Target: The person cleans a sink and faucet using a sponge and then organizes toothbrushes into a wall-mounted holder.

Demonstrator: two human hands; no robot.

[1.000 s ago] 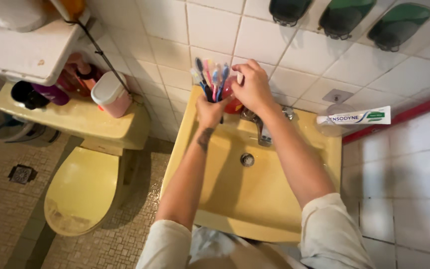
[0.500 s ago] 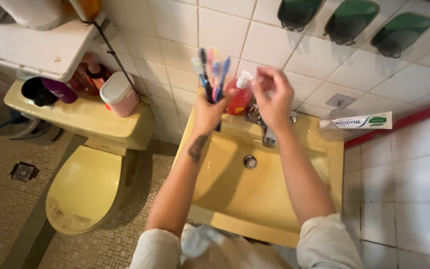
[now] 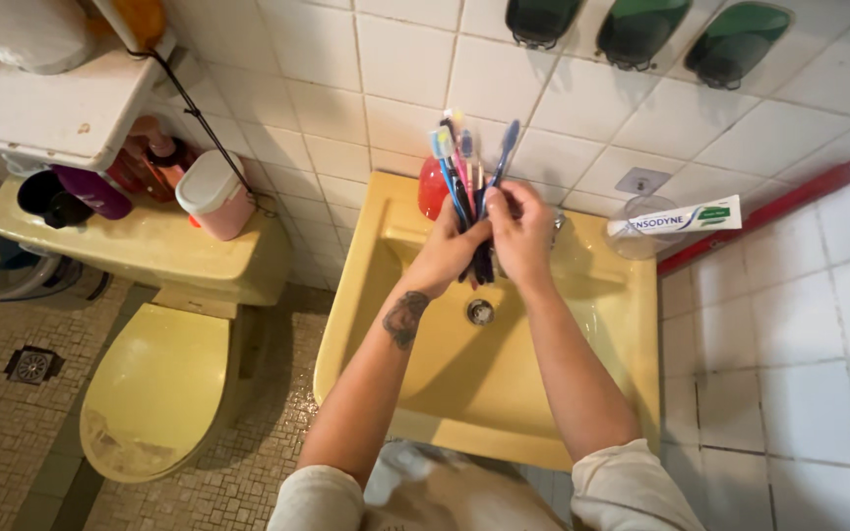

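Note:
My left hand [image 3: 450, 254] grips a bunch of several toothbrushes [image 3: 464, 167] by their handles, bristle heads pointing up, over the yellow sink [image 3: 504, 393]. My right hand [image 3: 521, 231] is closed around the same bunch from the right, fingers on the handles. A red soap pump bottle [image 3: 431, 187] stands on the sink's back ledge, just left of the brushes and partly hidden by them. The tap is hidden behind my hands. The drain [image 3: 481, 312] shows below them.
A toothpaste tube [image 3: 677, 218] lies across a clear cup [image 3: 635, 232] at the sink's right back corner. A yellow toilet [image 3: 154, 383] stands left, with a pink container [image 3: 213, 195] and bottles on its tank. Three dark dispensers [image 3: 632, 31] hang on the tiled wall.
My right hand left the soap bottle and moved onto the toothbrush bunch. Both hands now hold the brushes together, lower and nearer the sink's middle.

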